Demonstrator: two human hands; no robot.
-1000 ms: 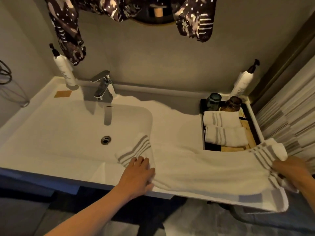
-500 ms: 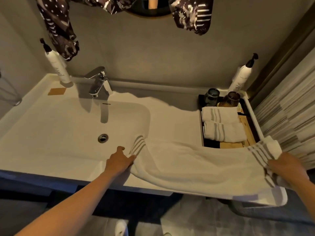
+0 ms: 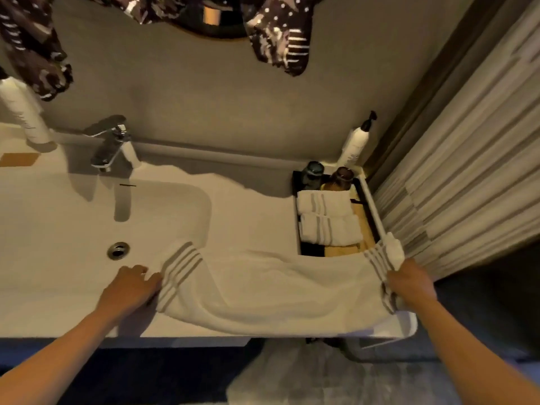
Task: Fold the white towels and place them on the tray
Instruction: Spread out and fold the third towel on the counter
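Observation:
A long white towel (image 3: 271,290) with grey stripes at both ends lies stretched across the front of the white counter, its left end over the basin's edge. My left hand (image 3: 130,287) holds the left striped end, fingers tucked at its edge. My right hand (image 3: 409,285) grips the right striped end near the counter's right corner. Behind the towel's right part stands the black tray (image 3: 298,229) with a wooden floor. Two folded striped towels (image 3: 327,217) lie in it side by side.
The basin (image 3: 87,223) with drain and chrome faucet (image 3: 111,144) takes up the left. Two dark glass jars (image 3: 327,173) stand at the tray's back. White pump bottles stand at back right (image 3: 355,141) and back left (image 3: 23,112). A striped curtain (image 3: 467,156) hangs right.
My left hand slid from on top of the towel to its left end and took hold there. The towel is drawn out longer and flatter. My right hand kept its grip.

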